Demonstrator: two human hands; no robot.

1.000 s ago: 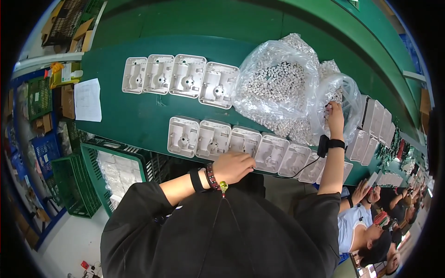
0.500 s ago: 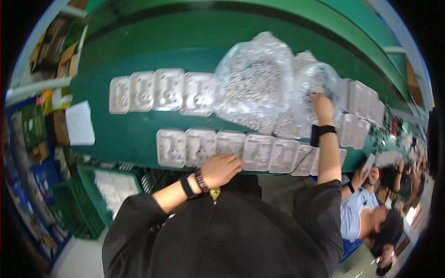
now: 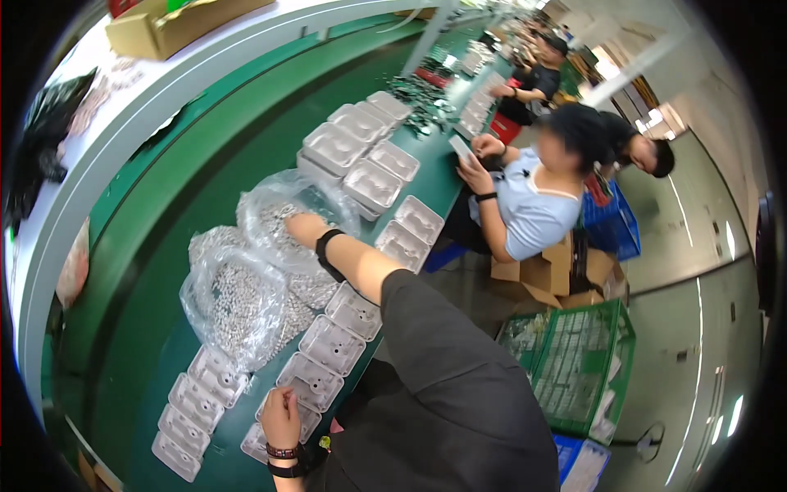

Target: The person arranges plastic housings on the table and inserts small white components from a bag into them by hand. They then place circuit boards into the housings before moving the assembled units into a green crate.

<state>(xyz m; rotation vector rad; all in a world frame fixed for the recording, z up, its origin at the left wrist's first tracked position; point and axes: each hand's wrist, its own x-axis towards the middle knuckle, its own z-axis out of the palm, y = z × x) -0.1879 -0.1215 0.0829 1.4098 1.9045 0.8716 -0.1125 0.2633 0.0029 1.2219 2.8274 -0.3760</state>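
My right hand reaches into an open clear plastic bag of small pale grey pieces. Its fingertips are down among the pieces, so their grip is hidden. Beside it lies a larger clear bag, spread wide round a heap of similar small pieces. At the near row of moulded grey-white trays, my left hand is over a tray, its fingers curled together. Whatever they pinch is too small to make out. Another tray in this row has small dark spots in its hollows.
A second tray row runs along the left of the green table. Stacked trays stand beyond the bags. A co-worker in light blue sits at the table's right edge, holding a pale part. Green crates stand at the right.
The view has swung to the right, bringing the co-workers and crates further in. My left hand's fingers, earlier stretched over a tray, are now drawn together. My right hand stays in the smaller bag.
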